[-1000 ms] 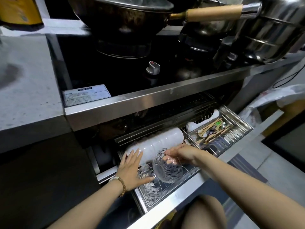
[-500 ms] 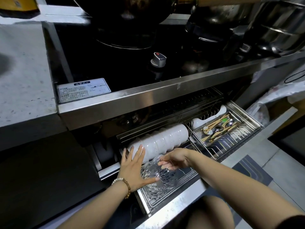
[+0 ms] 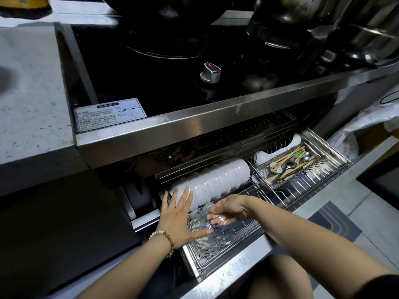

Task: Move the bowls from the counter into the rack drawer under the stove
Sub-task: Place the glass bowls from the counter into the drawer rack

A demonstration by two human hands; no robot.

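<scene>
Below the stove [image 3: 151, 67], the rack drawer [image 3: 241, 264] stands pulled out, and a cut glass bowl [image 3: 204, 230] sits on edge in its near left corner, close against the front rim. My right hand [image 3: 231, 209] pinches the bowl's upper rim, with fingertips showing through the glass. My left hand [image 3: 178, 216] lies flat against the bowl's left side, fingers straight and spread wide, thumb touching the glass.

Just behind both hands a row of white bowls [image 3: 218, 181] stands on edge, filling the back left of the rack. Bare wire slots [image 3: 280, 196] run to the right of the glass bowl, between it and the cutlery tray [image 3: 295, 167] at the far right. A steel lip [image 3: 194, 124] on the stove overhangs the drawer's back.

Clear facets blur together at the bottom of the rack, so I cannot tell whether one glass bowl or more stands there. My left fingertips cover the end of the white row. Deep shadow hides the rack's rear under the lip, and the pots [image 3: 367, 35] are cut off at the top. At left, the grey counter [image 3: 28, 93] runs out of view.
</scene>
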